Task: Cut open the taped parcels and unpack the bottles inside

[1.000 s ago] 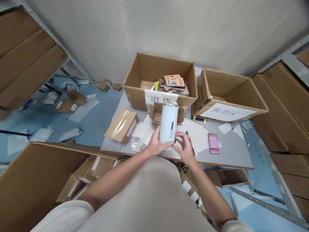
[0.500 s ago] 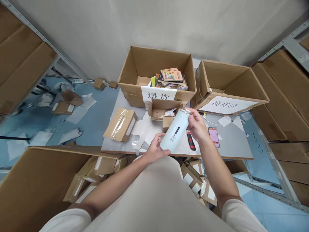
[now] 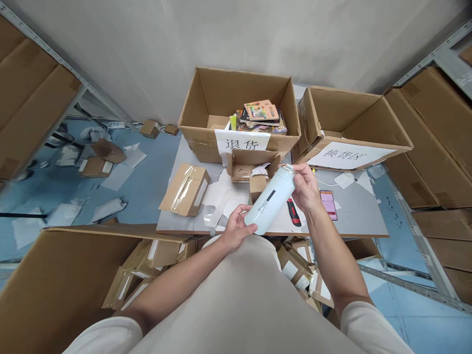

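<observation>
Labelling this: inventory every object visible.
flask: 1, pale blue, centre
table: 1, grey, centre
open cartons: 2, brown, table rear
signs: 2, white, their fronts
books: several, multicolour, inside left one
small cartons: 2, brown, table centre
taped parcel: 1, brown, table left
boxcutter: 1, red/black, table front
phone: 1, pink screen, table right
packing scraps: several, white, table, floor
parcels: many, brown, below table
large cartons: several, brown, sides
racks: 2+, grey, sides
left hand: 1, flask base
right hand: 1, flask top

The view is lit brightly and evenly. The bottle (image 3: 270, 200), at four o'clock, is rendered sharply; glare is caught on clear tape (image 3: 183, 186) at nine; the shelf (image 3: 452, 64) at two is stretched by wide-angle distortion.
</observation>
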`<state>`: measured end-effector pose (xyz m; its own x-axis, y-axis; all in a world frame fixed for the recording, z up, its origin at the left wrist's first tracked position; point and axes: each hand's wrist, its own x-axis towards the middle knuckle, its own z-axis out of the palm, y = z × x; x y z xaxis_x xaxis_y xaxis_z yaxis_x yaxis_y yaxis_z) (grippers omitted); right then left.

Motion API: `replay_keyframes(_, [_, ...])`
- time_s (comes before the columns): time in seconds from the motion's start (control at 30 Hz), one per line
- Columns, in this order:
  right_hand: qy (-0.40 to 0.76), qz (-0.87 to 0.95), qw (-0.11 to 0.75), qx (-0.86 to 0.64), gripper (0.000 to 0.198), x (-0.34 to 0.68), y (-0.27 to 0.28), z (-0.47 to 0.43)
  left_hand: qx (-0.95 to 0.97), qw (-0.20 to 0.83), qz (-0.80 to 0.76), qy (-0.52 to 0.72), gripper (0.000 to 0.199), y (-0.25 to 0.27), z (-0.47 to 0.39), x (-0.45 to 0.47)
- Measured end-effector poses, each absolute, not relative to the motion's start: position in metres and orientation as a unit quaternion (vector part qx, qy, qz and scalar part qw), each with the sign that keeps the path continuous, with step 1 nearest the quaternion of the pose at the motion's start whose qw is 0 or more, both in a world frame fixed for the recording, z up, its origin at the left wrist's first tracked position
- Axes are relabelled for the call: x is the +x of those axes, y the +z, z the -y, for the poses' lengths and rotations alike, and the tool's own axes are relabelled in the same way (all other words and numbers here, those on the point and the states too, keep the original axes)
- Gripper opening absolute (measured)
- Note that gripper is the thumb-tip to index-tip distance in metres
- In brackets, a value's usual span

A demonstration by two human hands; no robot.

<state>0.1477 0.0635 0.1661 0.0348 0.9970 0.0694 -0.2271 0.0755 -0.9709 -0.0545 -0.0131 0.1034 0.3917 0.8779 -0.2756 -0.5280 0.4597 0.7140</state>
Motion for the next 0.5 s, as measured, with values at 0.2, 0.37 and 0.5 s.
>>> replay_keyframes(0.2, [0.509, 0.456, 0.578, -0.446, 0.048, 0.146, 0.168, -0.066, 0.184, 0.838, -0.306, 0.413, 0.053, 0.113, 0.003, -0.060])
replay_keyframes(0.37, [0.578, 0.458, 0.542, -0.403, 0.052, 0.144, 0.179, -0.065, 0.146, 0.905, -0.272, 0.292, 0.064, 0.121, -0.005, -0.060])
replay_keyframes(0.5, [0.549, 0.419, 0.555, -0.464, 0.045, 0.139, 0.177, -0.066, 0.174, 0.872, -0.293, 0.350, 0.063, 0.117, 0.004, -0.053])
